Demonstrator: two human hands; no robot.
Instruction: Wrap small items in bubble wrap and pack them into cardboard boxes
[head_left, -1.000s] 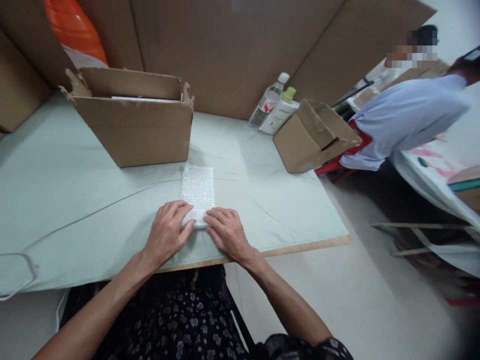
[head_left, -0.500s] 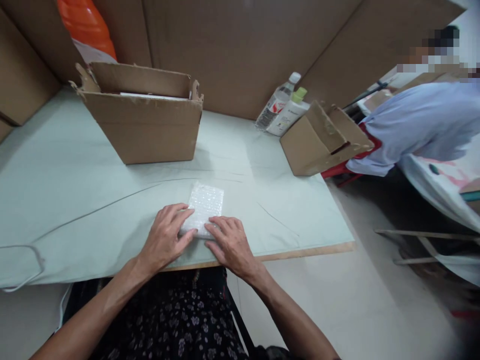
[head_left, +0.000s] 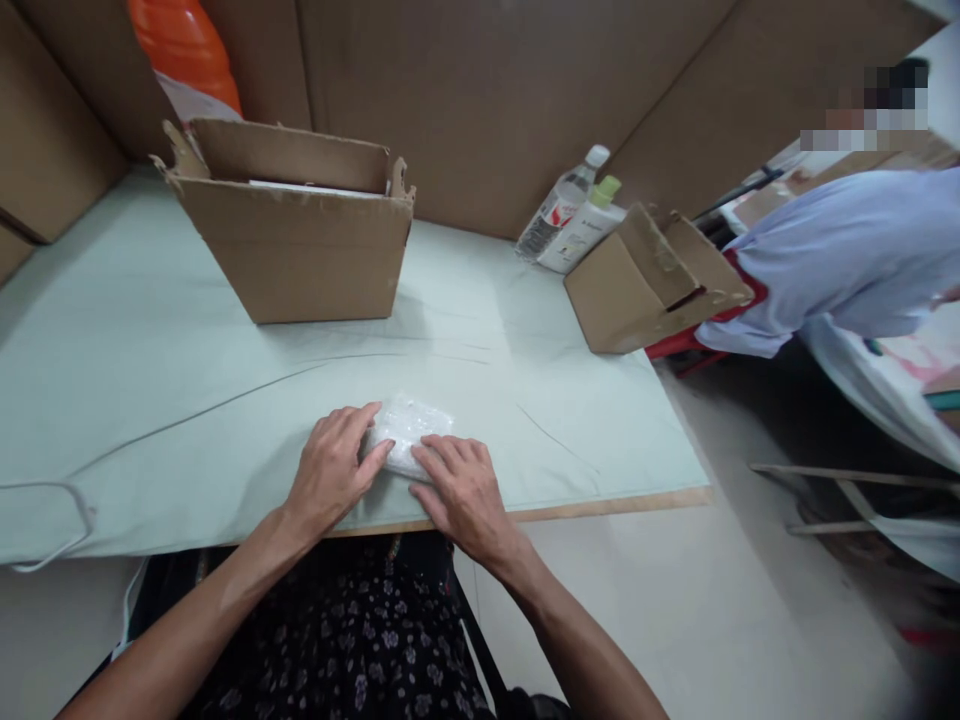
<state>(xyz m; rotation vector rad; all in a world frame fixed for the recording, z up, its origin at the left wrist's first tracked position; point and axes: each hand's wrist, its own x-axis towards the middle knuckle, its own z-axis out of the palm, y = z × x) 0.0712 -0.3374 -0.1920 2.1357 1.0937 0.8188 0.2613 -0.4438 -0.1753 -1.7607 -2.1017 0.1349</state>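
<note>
1. Whitish bubble wrap (head_left: pixel 411 425), folded into a flat bundle, lies on the desk (head_left: pixel 480 310) between left hand (head_left: pixel 334 465) and right hand (head_left: pixel 465 495).
2. Left: partly curled, holding the bundle's left side, thumb on top.
3. Right: half closed, holding its right side.
4. Beyond the left: a cardboard box (head_left: pixel 322 260).

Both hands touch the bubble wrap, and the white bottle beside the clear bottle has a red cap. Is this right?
The white bottle beside the clear bottle has a yellow-green cap, not red; the head view shows this. The left hand and right hand touch the bubble wrap.
</note>
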